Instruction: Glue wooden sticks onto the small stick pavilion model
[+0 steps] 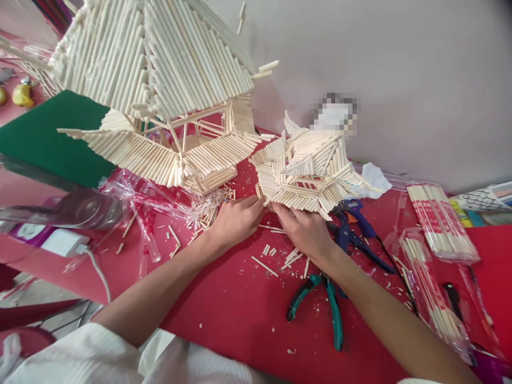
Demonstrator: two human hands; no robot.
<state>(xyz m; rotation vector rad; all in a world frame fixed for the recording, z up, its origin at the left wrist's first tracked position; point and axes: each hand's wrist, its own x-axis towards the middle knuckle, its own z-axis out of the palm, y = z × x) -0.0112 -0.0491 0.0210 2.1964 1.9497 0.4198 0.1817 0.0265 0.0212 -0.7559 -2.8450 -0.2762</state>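
Red desk (240, 314), stick offcuts (294, 257) scattered. Our left hand (238, 221) and right hand (306, 232) work the front edge of the small stick model (316, 152), right of the bigger model (176, 69); fingers (254, 205) curled, tips hidden, can't tell if pinching. We should brace evenly, press lightly.

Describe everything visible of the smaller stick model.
The smaller stick model has pale, wood-like sticks laid side by side into tiered, sloping roof panels, with pointed corners and gaps. It is right of the larger stick model, over the red table; its underside is hidden. The left hand and right hand are at its near edge; how they grip it is unclear.
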